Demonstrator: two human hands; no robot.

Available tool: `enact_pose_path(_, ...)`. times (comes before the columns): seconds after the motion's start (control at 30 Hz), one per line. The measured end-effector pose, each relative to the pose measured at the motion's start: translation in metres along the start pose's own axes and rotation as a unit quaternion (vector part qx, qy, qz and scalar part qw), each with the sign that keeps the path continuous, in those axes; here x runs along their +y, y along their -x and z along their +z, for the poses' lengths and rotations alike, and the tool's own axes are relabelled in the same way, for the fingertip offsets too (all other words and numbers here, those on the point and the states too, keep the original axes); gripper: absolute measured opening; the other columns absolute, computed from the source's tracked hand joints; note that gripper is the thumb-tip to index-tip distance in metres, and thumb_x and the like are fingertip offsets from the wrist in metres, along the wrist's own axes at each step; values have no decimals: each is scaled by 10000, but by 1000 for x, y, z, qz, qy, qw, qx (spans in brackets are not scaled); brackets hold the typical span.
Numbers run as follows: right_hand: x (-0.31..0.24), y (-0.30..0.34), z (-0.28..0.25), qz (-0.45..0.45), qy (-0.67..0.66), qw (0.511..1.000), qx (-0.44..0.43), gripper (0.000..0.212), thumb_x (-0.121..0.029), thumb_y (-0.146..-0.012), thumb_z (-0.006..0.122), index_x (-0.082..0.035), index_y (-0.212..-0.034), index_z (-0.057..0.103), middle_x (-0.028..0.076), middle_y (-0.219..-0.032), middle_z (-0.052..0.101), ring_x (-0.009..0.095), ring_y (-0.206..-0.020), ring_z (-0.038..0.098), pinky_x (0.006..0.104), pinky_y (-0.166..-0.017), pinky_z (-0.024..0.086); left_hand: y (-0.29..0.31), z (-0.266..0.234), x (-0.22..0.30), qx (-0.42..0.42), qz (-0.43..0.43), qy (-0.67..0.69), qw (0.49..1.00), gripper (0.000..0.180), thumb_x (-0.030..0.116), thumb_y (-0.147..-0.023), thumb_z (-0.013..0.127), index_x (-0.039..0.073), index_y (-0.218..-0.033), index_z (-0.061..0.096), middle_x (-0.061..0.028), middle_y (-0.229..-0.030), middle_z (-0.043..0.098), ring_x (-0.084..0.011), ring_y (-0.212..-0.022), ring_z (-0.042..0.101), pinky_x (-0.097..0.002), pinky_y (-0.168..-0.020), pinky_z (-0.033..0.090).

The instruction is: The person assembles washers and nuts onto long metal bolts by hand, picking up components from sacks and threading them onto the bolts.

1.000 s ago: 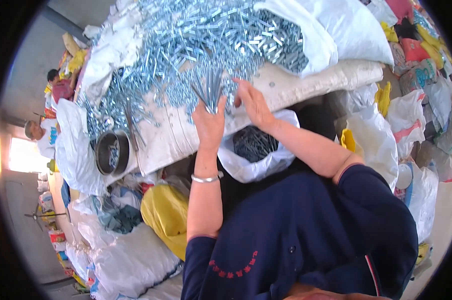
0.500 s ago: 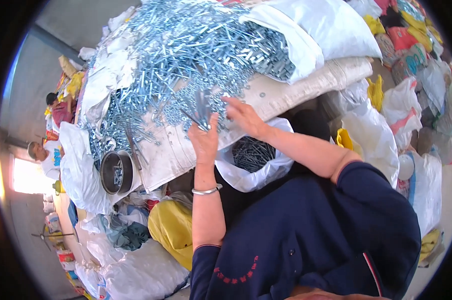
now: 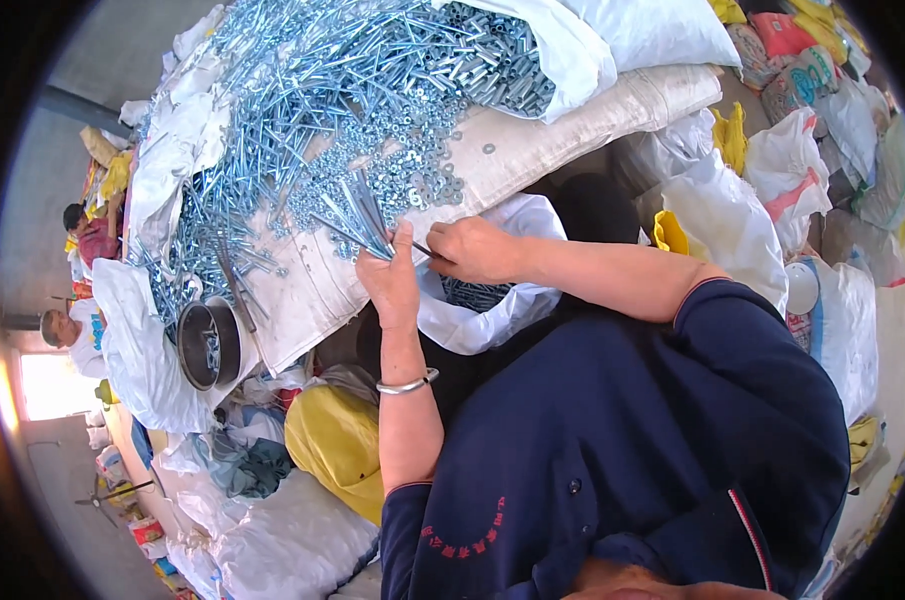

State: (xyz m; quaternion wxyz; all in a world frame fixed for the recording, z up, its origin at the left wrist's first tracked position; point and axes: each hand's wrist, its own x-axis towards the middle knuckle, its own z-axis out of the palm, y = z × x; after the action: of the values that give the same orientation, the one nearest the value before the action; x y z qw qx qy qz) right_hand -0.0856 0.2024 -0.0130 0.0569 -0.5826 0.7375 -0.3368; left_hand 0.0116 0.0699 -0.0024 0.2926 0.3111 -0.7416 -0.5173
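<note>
My left hand (image 3: 387, 285) is closed round a fanned bundle of long, thin metal bolts (image 3: 357, 220), their ends pointing up and away. Beside it, the fingers of my right hand (image 3: 477, 250) pinch a thin dark bolt (image 3: 424, 250), its tip reaching the left hand's thumb. Below the right hand is an open white bag (image 3: 457, 338) with dark bolts (image 3: 475, 294) inside. Beyond both hands, small nuts and washers (image 3: 402, 150) are spread on a pale padded surface (image 3: 542, 148), beside a heap of long silvery bolts (image 3: 302, 90).
Short metal sleeves (image 3: 507, 60) spill from a white sack (image 3: 582, 45). A dark round pan (image 3: 210, 345) with a few metal pieces stands at the left, near long tongs-like metal tools (image 3: 237, 290). Filled bags (image 3: 722, 200) crowd the right; two people appear far left.
My right hand has come back from the washers toward my left hand and now pinches a dark bolt. The bundle has moved slightly left in view, and the view has shifted.
</note>
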Motion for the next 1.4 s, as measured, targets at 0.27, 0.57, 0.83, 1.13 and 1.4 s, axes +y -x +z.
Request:
enact_pose_path(0.27,114,-23,-83,-102,307,933,158,119,-88,-814,548,-83,-891,639,85,-974,602,287,-943,586,413,-810,454,24,10,12,-50,-53,96,993,351,314,-904,719,-4,-897,571,2,-689,551,-77,-605,497,-250,-552,422)
enact_pose_path(0.57,175,-37,-143,-14,488,872,20,116,-94,-798,582,-103,-767,694,72,-928,620,233,-972,604,369,-854,425,36,13,19,-95,-89,130,983,301,312,-978,610,40,-860,558,56,-583,438,-20,-447,371,-210,-394,258)
enact_pose_path(0.83,127,-39,-144,143,-329,922,145,229,-65,-895,639,10,-1108,595,67,-960,658,168,-881,636,306,-810,497,53,12,22,-67,-121,186,973,283,260,-925,692,33,-851,540,1,-637,513,-35,-451,418,-200,-384,295)
enact_pose_path(1.13,27,-9,-79,111,-599,780,141,239,-72,-894,673,13,-1111,619,72,-905,668,146,-790,648,293,-751,539,66,8,29,-80,-115,220,965,284,243,-900,728,56,-854,519,0,-668,540,-34,-488,427,-197,-421,321)
enact_pose_path(1.4,12,-3,-68,114,-621,752,189,212,-51,-897,668,20,-1084,595,88,-882,666,150,-771,649,288,-728,540,74,-1,12,-57,-73,137,986,341,290,-883,746,32,-808,536,20,-657,529,-48,-576,448,-229,-522,393)
